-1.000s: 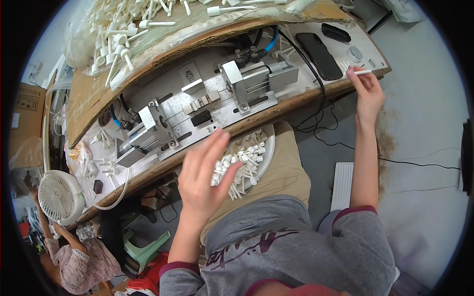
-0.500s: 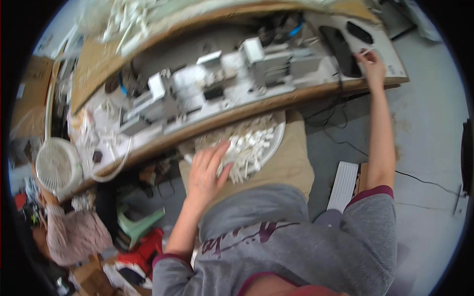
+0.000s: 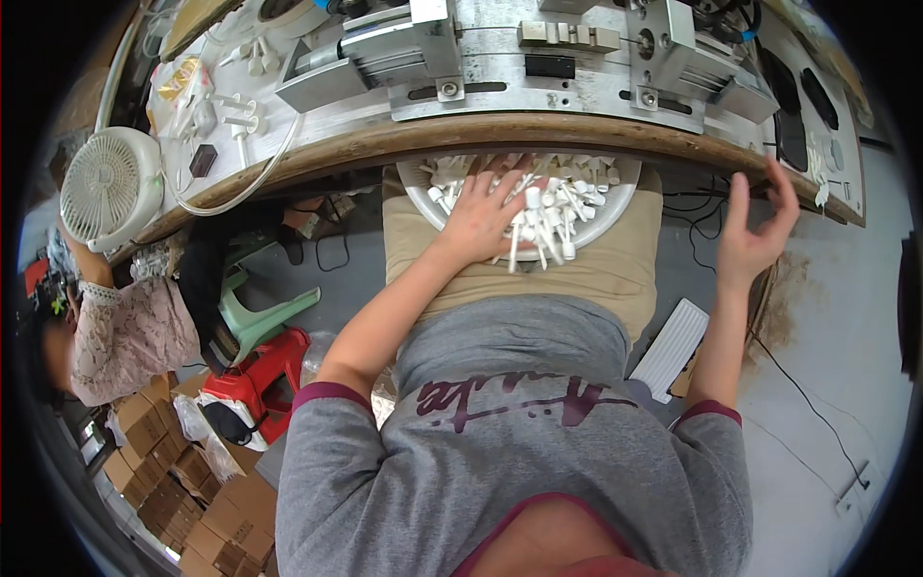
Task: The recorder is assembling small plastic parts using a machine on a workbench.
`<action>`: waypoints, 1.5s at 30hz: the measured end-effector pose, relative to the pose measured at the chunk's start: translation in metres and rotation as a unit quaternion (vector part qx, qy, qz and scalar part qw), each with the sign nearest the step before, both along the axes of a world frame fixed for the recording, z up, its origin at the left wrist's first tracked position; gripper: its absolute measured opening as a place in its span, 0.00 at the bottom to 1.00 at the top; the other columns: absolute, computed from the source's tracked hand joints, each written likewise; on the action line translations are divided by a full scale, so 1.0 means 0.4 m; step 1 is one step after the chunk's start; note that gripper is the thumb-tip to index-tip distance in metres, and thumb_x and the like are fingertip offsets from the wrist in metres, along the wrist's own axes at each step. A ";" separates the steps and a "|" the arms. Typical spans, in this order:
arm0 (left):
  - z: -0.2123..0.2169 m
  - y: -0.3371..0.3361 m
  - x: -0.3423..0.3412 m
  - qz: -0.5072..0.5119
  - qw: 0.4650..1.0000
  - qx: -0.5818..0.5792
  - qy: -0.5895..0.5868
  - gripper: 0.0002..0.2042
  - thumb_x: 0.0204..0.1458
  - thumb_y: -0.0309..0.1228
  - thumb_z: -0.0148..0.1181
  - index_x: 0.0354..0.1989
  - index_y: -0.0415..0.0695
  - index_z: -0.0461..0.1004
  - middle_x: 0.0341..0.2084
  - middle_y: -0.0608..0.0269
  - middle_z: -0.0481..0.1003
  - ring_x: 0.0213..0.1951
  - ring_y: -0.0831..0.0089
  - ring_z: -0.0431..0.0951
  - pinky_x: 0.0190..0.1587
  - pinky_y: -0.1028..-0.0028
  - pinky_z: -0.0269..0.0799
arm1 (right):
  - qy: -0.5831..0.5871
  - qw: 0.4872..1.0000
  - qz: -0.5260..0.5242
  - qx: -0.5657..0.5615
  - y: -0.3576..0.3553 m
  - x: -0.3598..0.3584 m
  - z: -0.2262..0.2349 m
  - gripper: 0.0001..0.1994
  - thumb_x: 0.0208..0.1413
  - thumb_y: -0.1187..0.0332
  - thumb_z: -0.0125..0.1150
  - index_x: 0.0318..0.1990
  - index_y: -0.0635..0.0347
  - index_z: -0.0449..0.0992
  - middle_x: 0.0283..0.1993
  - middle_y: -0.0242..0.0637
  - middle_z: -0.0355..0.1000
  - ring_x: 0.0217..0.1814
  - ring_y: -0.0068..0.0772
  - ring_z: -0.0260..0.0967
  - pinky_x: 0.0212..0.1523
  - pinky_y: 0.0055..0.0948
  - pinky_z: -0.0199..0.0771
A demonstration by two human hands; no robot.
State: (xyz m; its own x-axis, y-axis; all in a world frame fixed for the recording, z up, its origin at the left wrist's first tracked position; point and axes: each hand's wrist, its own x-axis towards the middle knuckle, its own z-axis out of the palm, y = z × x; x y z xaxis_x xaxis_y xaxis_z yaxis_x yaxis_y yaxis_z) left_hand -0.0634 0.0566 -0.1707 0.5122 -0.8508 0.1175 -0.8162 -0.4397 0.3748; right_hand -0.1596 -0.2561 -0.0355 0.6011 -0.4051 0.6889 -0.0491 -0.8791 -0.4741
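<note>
On my lap, partly under the bench edge, rests a round white basin (image 3: 623,204) heaped with small white plastic pieces (image 3: 553,219) that have thin stems and knobbed ends. My left hand (image 3: 478,216) lies on the heap with its fingers spread, some fingertips hidden among the pieces. My right hand (image 3: 757,236) is raised just off the bench's front edge at the right. Its thumb and fingers are apart and I see nothing between them. Several small white pieces (image 3: 817,171) lie on the bench corner near that hand.
A metal fixture (image 3: 567,37) with blocks at both sides stands on the wood-edged bench (image 3: 538,131). Two dark phone-like slabs (image 3: 819,98) lie at its right end. A white fan (image 3: 111,188) stands left, near another person's lace sleeve (image 3: 144,337). Stools, boxes and cables are on the floor.
My view has turned and levelled. The right hand has come back from the bench's right end, where it held a small white piece, and its fingers have opened. My left hand reaches further into the heap.
</note>
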 end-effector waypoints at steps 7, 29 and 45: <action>0.007 -0.087 0.046 0.086 0.996 0.010 0.004 0.40 0.39 0.63 0.66 0.60 0.53 0.72 0.50 0.48 0.74 0.51 0.45 0.73 0.56 0.54 0.67 | 0.020 0.993 0.120 -0.014 0.138 -0.029 -0.018 0.21 0.50 0.80 0.67 0.53 0.63 0.72 0.54 0.44 0.75 0.57 0.43 0.69 0.59 0.36 0.66; 0.192 0.065 0.026 0.111 0.988 -0.008 0.104 0.40 0.44 0.42 0.73 0.66 0.43 0.62 0.56 0.47 0.69 0.57 0.49 0.68 0.61 0.53 0.59 | -0.061 0.958 0.254 -0.117 0.161 0.468 0.416 0.09 0.53 0.72 0.63 0.42 0.56 0.79 0.45 0.37 0.77 0.49 0.38 0.72 0.52 0.37 0.71; 0.353 -0.017 -0.046 -0.051 0.975 -0.177 0.123 0.33 0.48 0.30 0.67 0.66 0.45 0.64 0.54 0.58 0.74 0.46 0.61 0.76 0.54 0.63 0.70 | 0.276 0.927 0.151 -0.204 0.365 0.897 0.410 0.29 0.43 0.50 0.65 0.55 0.47 0.73 0.68 0.50 0.56 0.66 0.60 0.61 0.61 0.48 0.69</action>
